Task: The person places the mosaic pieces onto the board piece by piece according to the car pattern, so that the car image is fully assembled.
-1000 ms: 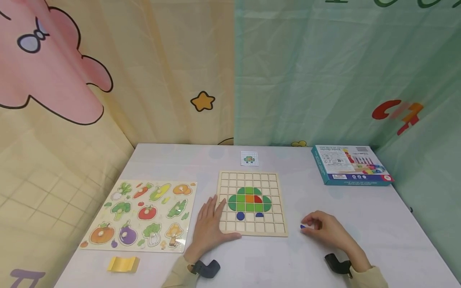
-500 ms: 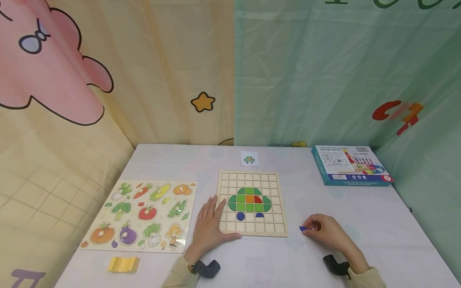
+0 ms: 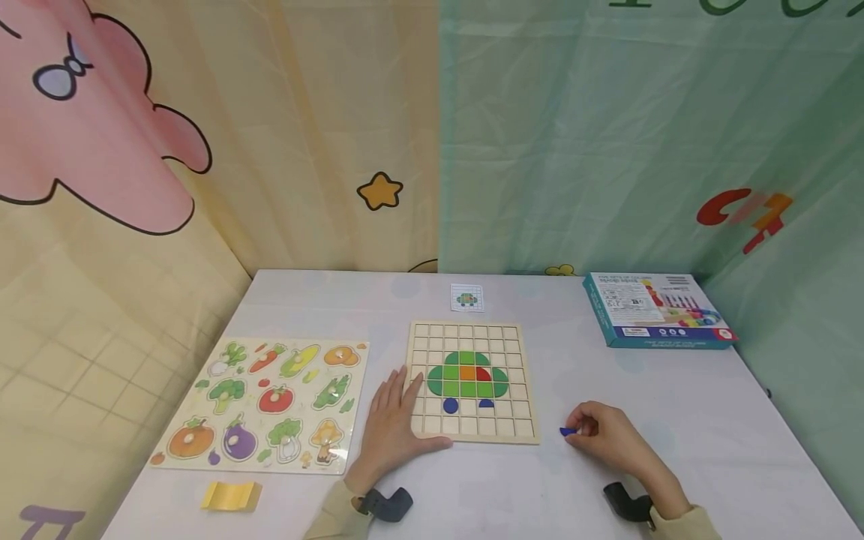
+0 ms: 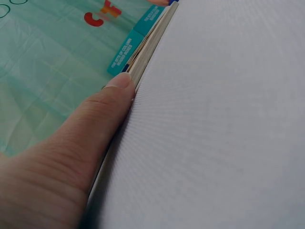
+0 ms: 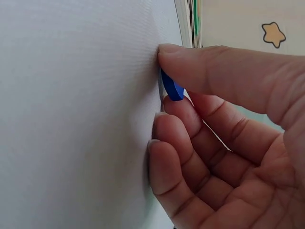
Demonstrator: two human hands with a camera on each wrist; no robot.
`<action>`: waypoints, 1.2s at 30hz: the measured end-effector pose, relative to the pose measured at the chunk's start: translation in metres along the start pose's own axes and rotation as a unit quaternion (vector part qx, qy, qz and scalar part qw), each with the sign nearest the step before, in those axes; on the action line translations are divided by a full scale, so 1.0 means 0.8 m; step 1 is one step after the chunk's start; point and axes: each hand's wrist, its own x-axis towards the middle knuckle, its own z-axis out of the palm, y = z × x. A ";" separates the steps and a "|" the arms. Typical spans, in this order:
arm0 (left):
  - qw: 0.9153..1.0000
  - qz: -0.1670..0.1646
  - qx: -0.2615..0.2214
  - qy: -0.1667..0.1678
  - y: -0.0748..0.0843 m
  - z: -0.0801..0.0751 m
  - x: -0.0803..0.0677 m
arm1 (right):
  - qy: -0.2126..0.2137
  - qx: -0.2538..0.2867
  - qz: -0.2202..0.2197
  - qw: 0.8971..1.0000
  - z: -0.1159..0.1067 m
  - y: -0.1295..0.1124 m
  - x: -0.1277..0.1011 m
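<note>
In the head view a wooden grid board (image 3: 496,339) lies mid-table, bearing green, orange and red pieces in a car-like shape. Below them sit a blue circle (image 3: 450,406) and a blue half-circle (image 3: 486,403). My left hand (image 3: 391,431) rests with spread fingers at the board's lower left, its thumb (image 4: 116,93) along the near edge. Right of the board, my right hand (image 3: 607,435) pinches a small blue piece (image 5: 172,88) between thumb and fingers, low over the tabletop. The thumb partly covers that piece, which looks like a half-circle.
A small pattern card (image 3: 467,298) lies behind the board. To the left is a vegetable puzzle (image 3: 307,412), with a yellow curved block (image 3: 231,496) in front of it. A teal game box (image 3: 661,311) stands at the back right.
The blue piece has turned in my right fingers and more of it shows. My right hand has shifted slightly. The left hand and the board have stayed put.
</note>
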 end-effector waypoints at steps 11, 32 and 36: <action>1.000 0.001 -0.011 -0.001 0.002 -0.002 0.000 | -0.009 0.003 -0.043 0.999 0.006 0.000 0.003; 1.000 0.004 -0.003 0.001 0.003 -0.003 0.000 | -0.002 0.046 -0.115 0.992 0.063 -0.072 0.052; 1.000 0.003 -0.001 0.000 0.003 -0.004 0.000 | 0.004 0.038 -0.129 0.991 0.069 -0.080 0.059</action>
